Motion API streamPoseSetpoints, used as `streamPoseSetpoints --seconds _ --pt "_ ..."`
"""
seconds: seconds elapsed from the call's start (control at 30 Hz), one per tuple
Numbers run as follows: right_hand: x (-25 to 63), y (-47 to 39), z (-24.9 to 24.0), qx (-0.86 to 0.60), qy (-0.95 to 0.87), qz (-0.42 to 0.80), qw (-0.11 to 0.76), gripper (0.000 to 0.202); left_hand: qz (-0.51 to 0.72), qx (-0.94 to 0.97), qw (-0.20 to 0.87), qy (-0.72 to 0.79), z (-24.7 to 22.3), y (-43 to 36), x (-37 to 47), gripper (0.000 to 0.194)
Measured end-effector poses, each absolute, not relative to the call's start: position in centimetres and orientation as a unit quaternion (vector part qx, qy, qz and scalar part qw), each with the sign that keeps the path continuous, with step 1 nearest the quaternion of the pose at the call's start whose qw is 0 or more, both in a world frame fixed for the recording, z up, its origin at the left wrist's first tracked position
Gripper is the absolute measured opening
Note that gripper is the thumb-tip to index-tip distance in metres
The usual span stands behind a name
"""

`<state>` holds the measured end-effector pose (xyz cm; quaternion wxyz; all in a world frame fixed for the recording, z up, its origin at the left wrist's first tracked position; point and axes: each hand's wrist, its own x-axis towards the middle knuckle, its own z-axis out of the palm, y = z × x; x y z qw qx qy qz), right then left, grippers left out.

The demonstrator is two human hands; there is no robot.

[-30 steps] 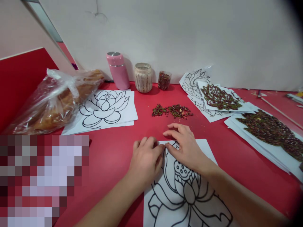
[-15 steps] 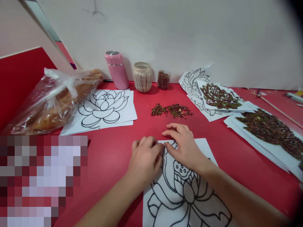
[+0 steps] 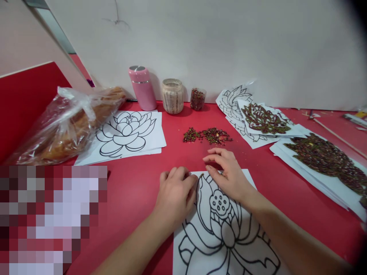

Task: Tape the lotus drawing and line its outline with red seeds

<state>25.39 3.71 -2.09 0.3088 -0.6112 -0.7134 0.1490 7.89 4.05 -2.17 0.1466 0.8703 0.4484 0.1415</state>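
A sheet of paper with a black lotus outline [image 3: 212,248] lies on the red table in front of me. My left hand [image 3: 176,191] rests at the sheet's upper left edge, its fingers curled under; whatever they hold, if anything, is hidden. Over the upper right part of the drawing is my right hand [image 3: 226,172], thumb and fingers apart, with nothing visible between them. A tiny brownish bean [image 3: 202,175] sits at the tip of the left petal, between the two hands. Beyond my hands lies a loose pile of green and red beans [image 3: 212,135].
Along the wall stand a pink flask [image 3: 142,89], a crusted glass jar [image 3: 172,97] and a small cup of beans [image 3: 197,100]. Left are a plastic bag of brown food [image 3: 71,126] and lotus printouts [image 3: 149,141]. Bean-covered sheets [image 3: 321,156] lie right.
My right hand has drawn slightly right, away from the petal tip, where the small bean now shows. My left hand stays nearly in place.
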Motion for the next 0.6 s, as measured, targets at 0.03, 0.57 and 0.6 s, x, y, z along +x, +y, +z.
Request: streamPoseSetpoints --seconds 0.03,0.57,0.6 --pt "25.4 3.8 -2.1 -0.611 -0.710 0.151 0.315 0.020 0.144 0.870 0.147 0.448 -2.2 4.1 7.9 0.027" --pt "34.9 4.7 1.2 -0.469 -0.189 0.470 0.724 0.010 0.167 0.871 0.142 0.440 -2.8 4.2 7.7 0.033" --pt "35.1 4.4 1.2 -0.485 -0.204 0.451 0.721 0.010 0.168 0.870 0.143 0.440 -2.7 4.2 7.7 0.033"
